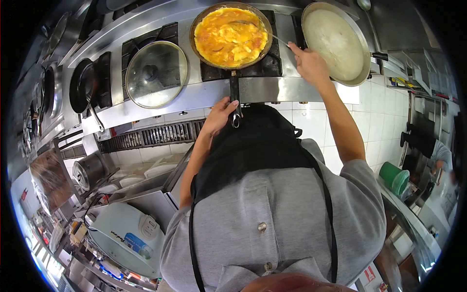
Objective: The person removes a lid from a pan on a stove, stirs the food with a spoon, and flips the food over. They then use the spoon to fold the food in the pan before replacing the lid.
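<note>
A frying pan (200, 54) sits on the stove burner, filled with yellow-orange egg (228, 41) that is partly set and folded in the middle. My left hand (220, 115) is closed around the end of its black handle (235, 90). From the right, my right hand (311, 65) grips the thin handle of a metal spoon (280, 40). The spoon's far end lies in the egg, mostly covered by it. Close to my right hand is a large pan (335, 46) of pale, creamy liquid.
Left along the stove (194, 92) are a glass lid (160, 78) and a dark wok (80, 85). Below stand a metal pot (90, 171) and a pale green appliance (126, 233). At far right are a green bin (391, 176) and another person's arm (441, 158).
</note>
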Available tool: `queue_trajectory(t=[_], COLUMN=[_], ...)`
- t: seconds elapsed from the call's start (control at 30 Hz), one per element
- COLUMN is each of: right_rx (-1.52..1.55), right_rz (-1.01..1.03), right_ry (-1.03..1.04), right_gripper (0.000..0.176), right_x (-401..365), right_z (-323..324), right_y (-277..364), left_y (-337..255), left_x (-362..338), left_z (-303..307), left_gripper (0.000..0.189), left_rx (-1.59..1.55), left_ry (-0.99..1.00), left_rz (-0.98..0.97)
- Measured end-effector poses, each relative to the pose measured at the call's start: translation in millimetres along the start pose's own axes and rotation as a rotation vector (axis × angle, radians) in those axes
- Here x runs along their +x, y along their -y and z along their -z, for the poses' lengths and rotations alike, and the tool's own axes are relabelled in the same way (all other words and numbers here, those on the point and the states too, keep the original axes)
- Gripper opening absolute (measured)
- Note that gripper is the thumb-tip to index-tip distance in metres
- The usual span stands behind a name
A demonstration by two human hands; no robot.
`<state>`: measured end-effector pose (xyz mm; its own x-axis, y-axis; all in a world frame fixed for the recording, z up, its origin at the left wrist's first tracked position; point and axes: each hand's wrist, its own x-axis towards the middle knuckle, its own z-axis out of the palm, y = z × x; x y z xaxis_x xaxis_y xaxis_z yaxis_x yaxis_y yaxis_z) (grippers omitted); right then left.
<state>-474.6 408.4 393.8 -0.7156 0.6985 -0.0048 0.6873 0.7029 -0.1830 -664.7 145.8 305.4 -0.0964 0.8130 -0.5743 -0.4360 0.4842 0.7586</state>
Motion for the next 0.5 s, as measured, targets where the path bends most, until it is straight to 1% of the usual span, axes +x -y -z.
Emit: queue_trajectory(t=[0.13, 0.23, 0.33, 0.43, 0.5], right_rx=[-0.023, -0.019, 0.033, 0.002, 0.005], right_rz=[-0.003, 0.066, 0.025, 0.024, 0.096], right_ry=[0.059, 0.046, 0.059, 0.009, -0.006], right_gripper=[0.050, 0.053, 0.052, 0.053, 0.056], right_x=[-16, -23, -14, 8, 26], right_z=[-5, 4, 20, 14, 3], right_y=[-9, -17, -16, -9, -8], left_y=[7, 5, 0, 1, 1], left_x=[4, 1, -2, -2, -2], left_z=[2, 0, -4, -3, -4], left_gripper=[0.027, 0.028, 0.029, 0.029, 0.029], left_rx=[0.033, 0.008, -0.013, -0.021, -0.012], left_ry=[-0.032, -0.017, -0.053, -0.057, -0.075], left_rz=[-0.045, -0.042, -0.031, -0.015, 0.019])
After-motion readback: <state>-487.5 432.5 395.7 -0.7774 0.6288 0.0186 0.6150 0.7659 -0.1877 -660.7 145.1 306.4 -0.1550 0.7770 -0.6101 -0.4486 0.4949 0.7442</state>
